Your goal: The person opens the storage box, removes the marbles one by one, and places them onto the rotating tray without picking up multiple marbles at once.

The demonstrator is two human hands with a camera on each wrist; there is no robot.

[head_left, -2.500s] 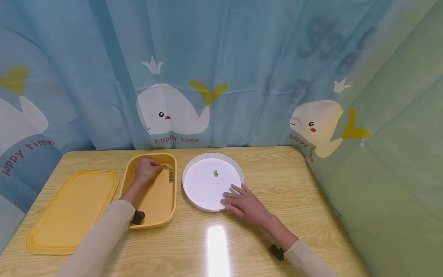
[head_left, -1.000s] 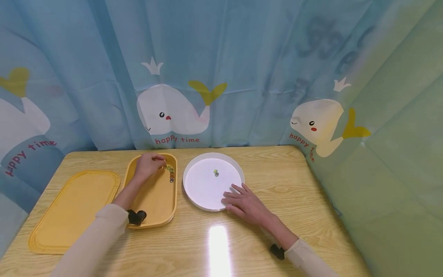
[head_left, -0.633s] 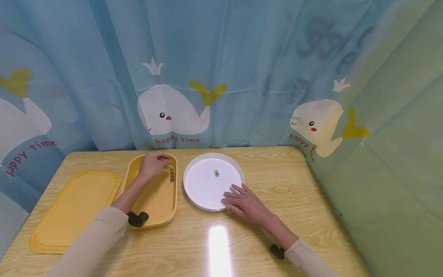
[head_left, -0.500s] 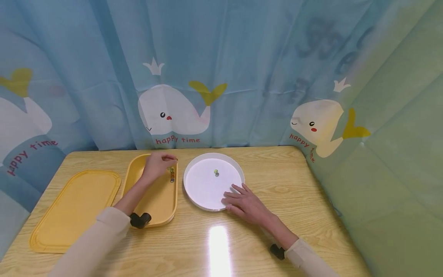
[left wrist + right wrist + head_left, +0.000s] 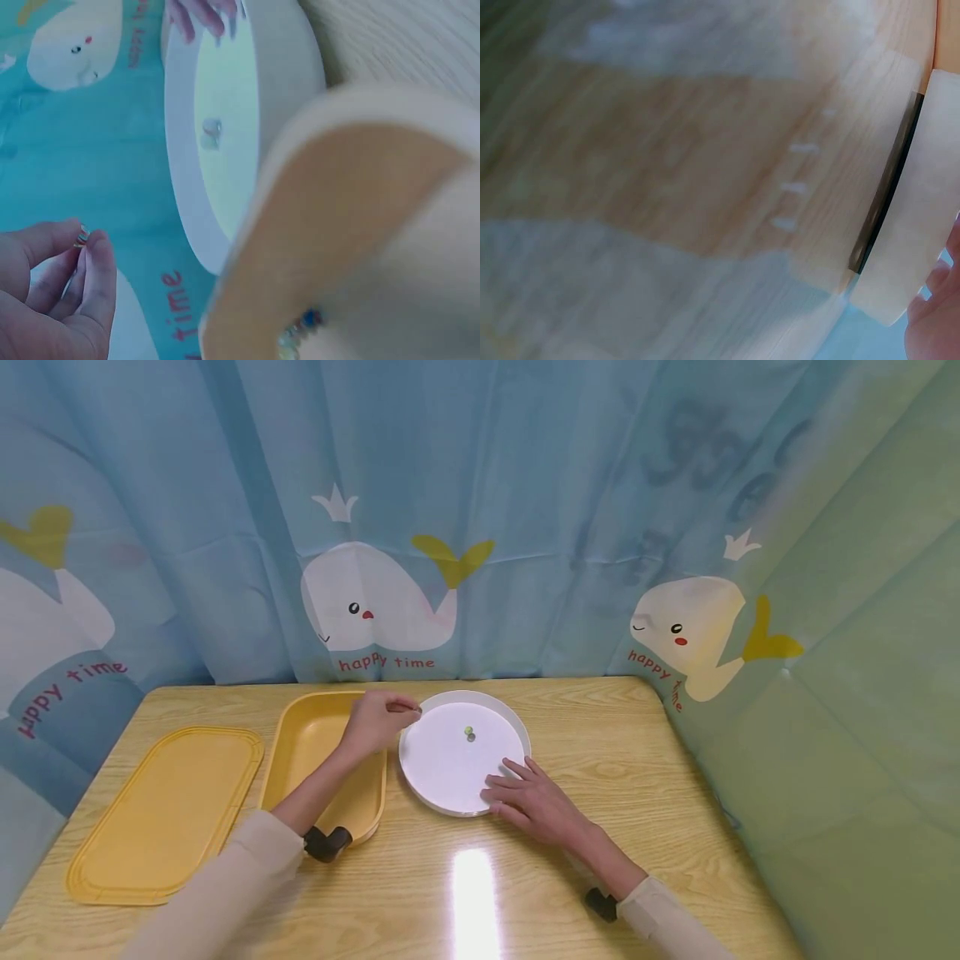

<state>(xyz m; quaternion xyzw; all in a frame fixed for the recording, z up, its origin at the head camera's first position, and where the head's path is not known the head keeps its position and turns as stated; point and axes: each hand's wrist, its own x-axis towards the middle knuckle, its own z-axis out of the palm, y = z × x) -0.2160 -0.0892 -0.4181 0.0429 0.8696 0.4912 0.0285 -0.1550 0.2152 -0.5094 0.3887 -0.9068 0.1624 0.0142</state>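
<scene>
My left hand (image 5: 372,727) pinches a small glass marble (image 5: 82,237) between thumb and fingertips, raised over the left rim of the round white tray (image 5: 442,777). Two marbles (image 5: 469,734), one greenish and one greyish, lie close together in that tray. Fingers spread, my right hand (image 5: 536,802) rests on the tray's near right edge. Left of it stands the yellow rectangular tray (image 5: 315,735), partly covered by my left hand and forearm. A row of marbles (image 5: 300,330) inside the yellow tray shows in the left wrist view; from the head it is hidden.
A flat yellow lid (image 5: 165,810) lies on the wooden table (image 5: 600,727) at the left. Behind the table hangs a blue curtain (image 5: 525,610) with whale prints, and a green one (image 5: 862,760) runs along the right side.
My left hand has lifted a marble out of the yellow tray and carried it right, across the tray's edge to the white tray. My right hand has stayed in place.
</scene>
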